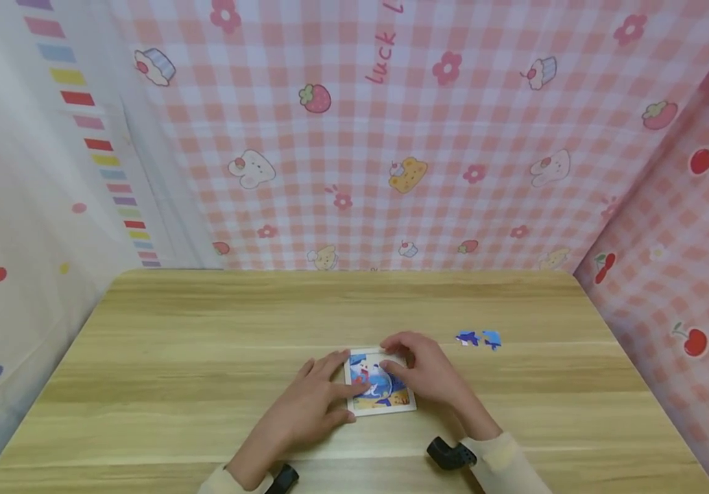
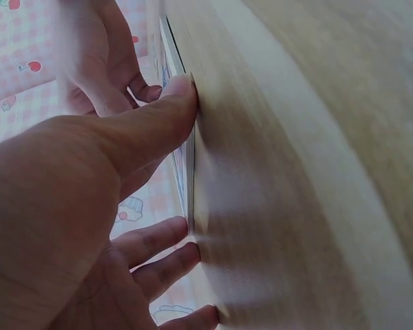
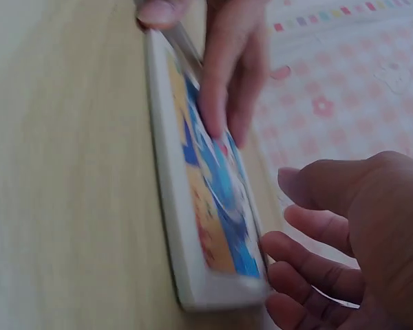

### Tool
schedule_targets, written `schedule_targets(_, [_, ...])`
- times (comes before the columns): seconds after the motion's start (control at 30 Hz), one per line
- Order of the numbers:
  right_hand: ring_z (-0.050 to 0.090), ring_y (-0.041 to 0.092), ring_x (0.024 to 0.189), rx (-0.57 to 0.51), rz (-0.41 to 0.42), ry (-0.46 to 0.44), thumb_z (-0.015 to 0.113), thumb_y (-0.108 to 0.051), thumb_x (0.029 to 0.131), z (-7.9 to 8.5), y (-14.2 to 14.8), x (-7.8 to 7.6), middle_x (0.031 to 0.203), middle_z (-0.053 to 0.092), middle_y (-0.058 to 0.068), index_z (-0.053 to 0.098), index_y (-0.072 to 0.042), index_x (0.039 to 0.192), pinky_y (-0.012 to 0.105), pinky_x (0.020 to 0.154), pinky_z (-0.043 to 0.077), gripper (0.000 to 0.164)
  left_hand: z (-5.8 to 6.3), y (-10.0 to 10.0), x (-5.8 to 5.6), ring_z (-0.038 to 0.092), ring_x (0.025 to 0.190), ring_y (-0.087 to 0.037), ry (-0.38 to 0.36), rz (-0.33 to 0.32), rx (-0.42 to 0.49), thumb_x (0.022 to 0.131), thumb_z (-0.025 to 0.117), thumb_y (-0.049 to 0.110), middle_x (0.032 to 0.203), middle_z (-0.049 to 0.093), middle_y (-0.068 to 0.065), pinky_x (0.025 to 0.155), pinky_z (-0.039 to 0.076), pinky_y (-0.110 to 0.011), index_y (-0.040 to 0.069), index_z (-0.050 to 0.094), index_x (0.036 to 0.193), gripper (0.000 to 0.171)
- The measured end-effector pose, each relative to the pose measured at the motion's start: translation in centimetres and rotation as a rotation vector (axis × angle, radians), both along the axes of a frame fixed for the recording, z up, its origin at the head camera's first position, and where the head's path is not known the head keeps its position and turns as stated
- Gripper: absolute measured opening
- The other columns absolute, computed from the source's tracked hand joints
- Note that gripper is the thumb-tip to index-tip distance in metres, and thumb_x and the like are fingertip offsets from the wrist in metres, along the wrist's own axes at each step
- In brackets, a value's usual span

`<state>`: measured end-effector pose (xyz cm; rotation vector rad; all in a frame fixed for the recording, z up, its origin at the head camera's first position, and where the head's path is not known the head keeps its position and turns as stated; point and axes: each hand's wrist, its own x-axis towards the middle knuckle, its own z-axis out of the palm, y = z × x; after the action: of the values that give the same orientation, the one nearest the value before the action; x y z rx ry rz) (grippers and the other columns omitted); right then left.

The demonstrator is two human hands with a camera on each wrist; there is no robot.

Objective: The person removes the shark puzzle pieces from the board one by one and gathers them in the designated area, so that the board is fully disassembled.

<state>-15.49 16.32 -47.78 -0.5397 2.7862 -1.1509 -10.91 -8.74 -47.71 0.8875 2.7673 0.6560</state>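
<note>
"So, why was the left hand (image 1: 314, 392) spread wide?"

"Steadying, probably: index rested on the framed puzzle (image 1: 380, 386), flat on the table (image 1: 206, 343). Right hand (image 1: 424, 370) curved loosely at its far-right corner, apparently gripping nothing."

"Wrist views?"

"Left: thumb met the rim. Right: thumb stood apart from fingertips. Only head showed two loose pieces (image 1: 491, 339) rightward, likely kept within reach."

Wht puzzle frame (image 1: 385, 412), pic (image 1: 382, 394) prob. blue/tan
</note>
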Motion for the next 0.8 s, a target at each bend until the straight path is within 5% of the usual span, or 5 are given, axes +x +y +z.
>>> schedule_targets(0.2, [0.058,0.012,0.095,0.037,0.021,0.04,0.077,-0.02,0.092,-0.4,-1.6,0.0,0.101,0.07,-0.006,0.075,-0.018,0.106,0.028,0.083,0.05,0.014,0.0,-0.2,-0.2,0.028,0.156,-0.032,0.001,-0.003,0.017,0.095,0.071,0.042,0.167,0.032,-0.014,0.123,0.025,-0.067,0.034,0.065,0.138,0.044])
schedule_targets(0.43, [0.053,0.011,0.091,0.082,-0.049,0.054,0.08,-0.022,0.089,-0.6,-2.7,0.1,0.094,0.067,-0.008,0.077,-0.024,0.091,0.028,0.081,0.045,0.004,-0.1,-0.1,-0.2,0.03,0.155,-0.031,0.04,-0.021,0.019,0.095,0.071,0.041,0.166,0.034,-0.015,0.123,0.028,-0.063,0.035,0.065,0.138,0.044])
schedule_targets(0.8, [0.05,0.009,0.085,0.084,-0.108,0.082,0.083,-0.025,0.086,-0.6,-3.8,0.4,0.089,0.067,-0.01,0.075,-0.025,0.079,0.026,0.076,0.043,0.01,0.1,-0.2,-0.1,0.031,0.154,-0.032,0.042,-0.02,0.003,0.094,0.072,0.041,0.166,0.035,-0.014,0.123,0.029,-0.063,0.033,0.067,0.136,0.043])
